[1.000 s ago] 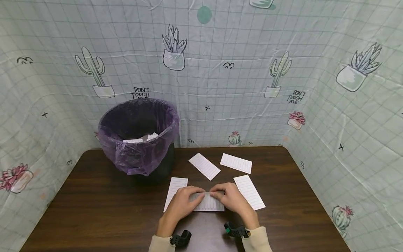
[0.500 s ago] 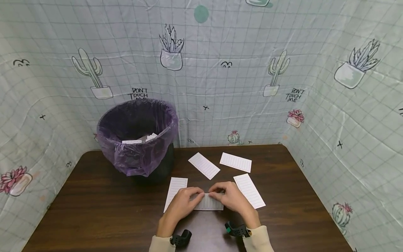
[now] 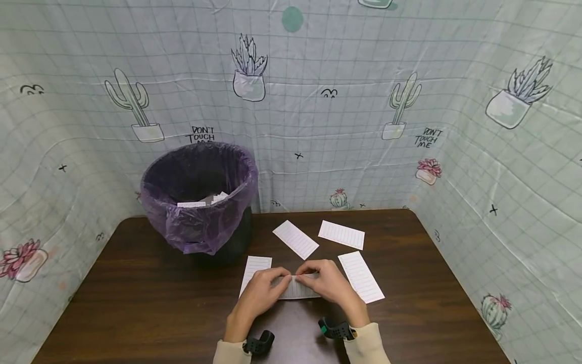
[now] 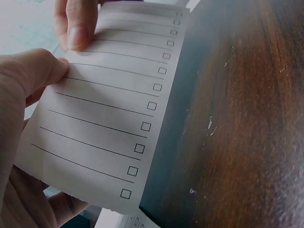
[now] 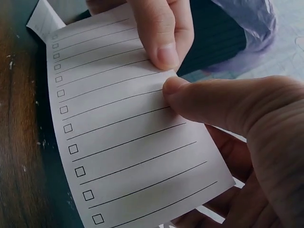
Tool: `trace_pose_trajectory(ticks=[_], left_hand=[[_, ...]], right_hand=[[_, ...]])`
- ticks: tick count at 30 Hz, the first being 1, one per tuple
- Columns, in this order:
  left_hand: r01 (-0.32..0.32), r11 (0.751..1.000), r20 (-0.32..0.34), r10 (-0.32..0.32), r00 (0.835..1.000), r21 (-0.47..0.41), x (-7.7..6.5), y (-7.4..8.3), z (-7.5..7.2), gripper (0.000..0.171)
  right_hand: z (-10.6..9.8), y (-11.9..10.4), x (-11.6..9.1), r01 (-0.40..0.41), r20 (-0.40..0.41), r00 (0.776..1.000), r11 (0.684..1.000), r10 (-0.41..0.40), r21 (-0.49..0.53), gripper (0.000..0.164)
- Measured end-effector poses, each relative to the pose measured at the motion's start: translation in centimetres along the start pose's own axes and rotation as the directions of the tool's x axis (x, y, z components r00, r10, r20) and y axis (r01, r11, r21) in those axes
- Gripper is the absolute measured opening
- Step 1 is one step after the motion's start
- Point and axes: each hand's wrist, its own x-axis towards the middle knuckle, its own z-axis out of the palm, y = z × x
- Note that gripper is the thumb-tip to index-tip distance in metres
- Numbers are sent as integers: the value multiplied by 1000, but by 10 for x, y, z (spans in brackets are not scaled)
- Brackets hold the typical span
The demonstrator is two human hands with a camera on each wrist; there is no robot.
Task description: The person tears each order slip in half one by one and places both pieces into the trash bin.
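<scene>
A lined checklist sheet (image 3: pixel 298 289) with a column of small boxes is held sideways between both hands. My left hand (image 3: pixel 262 291) pinches its upper long edge near the middle, thumb on the near face and fingers behind. Close beside it, my right hand (image 3: pixel 331 283) pinches the same edge. Both thumbs press on the sheet (image 4: pixel 102 95) in the left wrist view, almost meeting. In the right wrist view the sheet (image 5: pixel 118 128) looks whole and slightly bowed, its boxes along the lower edge; the fingers behind it are partly hidden.
Lined sheets lie around on the brown table (image 3: pixel 136 303): one at left (image 3: pixel 254 268), two at the back (image 3: pixel 295 239) and one at right (image 3: pixel 361 277). A bin with a purple liner (image 3: pixel 200 227) stands back left, with paper pieces (image 3: pixel 193 204) inside.
Both hands have shifted slightly left and away from the body with the sheet, and the thumbs are closer together. The other sheets and the bin stay put.
</scene>
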Motion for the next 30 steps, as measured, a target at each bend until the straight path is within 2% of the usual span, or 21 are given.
trace_pose_trajectory(ticks=[9,23,30], left_hand=[[18,1000,13,-18,1000,-24,-2,-1,0,15],[108,993,-17,-109,994,-56,1,0,-1,21],[79,996,-41,-81,996,-43,-2,-6,-4,15]], right_hand=[[2,2,-4,-8,5,1000,1000,8,3,5],[7,4,-1,128,-46,991,992,-127,13,4],[6,6,-2,101,-71,992,994,-99,26,4]])
